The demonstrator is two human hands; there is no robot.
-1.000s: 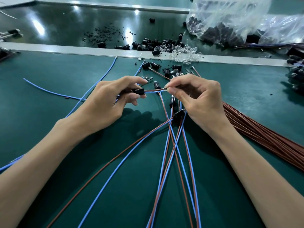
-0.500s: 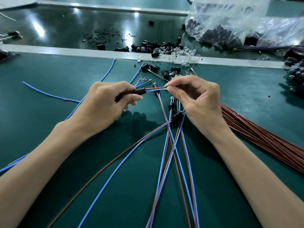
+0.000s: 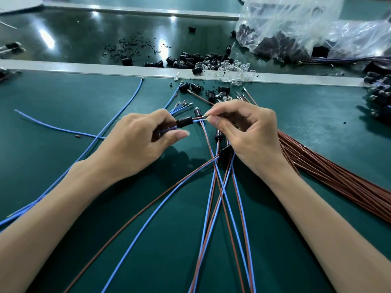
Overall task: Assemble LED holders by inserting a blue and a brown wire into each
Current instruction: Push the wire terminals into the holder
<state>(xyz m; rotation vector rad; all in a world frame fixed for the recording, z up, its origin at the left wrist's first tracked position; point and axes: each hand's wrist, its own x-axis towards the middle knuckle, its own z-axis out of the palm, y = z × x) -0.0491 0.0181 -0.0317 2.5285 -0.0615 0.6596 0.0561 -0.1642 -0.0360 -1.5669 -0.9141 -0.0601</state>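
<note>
We look through one wide-angle camera worn on the person's head, facing forward and down onto the green table [image 3: 63, 98]. It sits close. Both forearms enter from the near corners, and the left hand [image 3: 135, 140] and right hand [image 3: 245, 132] meet just above the middle. We can make out the black holder [image 3: 184, 122] in the left fingers and the wire tips [image 3: 204, 118] pinched by the right. The far edge takes in a grey rail [image 3: 84, 68] and plastic bags [image 3: 285, 24], far right.
</note>
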